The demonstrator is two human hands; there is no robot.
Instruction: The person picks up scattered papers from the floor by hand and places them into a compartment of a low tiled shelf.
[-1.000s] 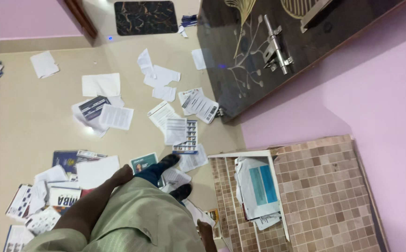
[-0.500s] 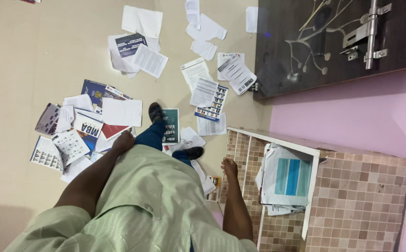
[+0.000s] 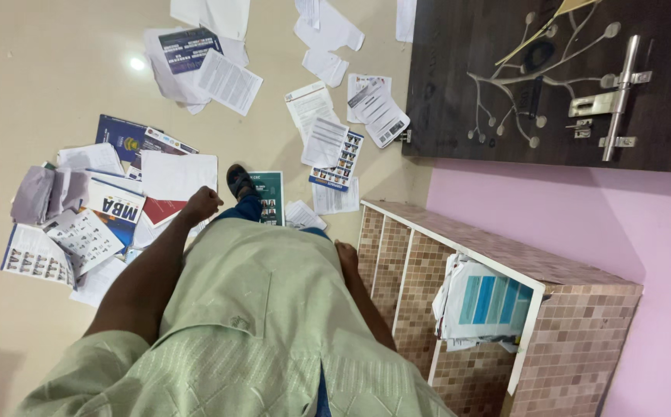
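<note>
Pale green short-sleeved shirt, blue trousers
</note>
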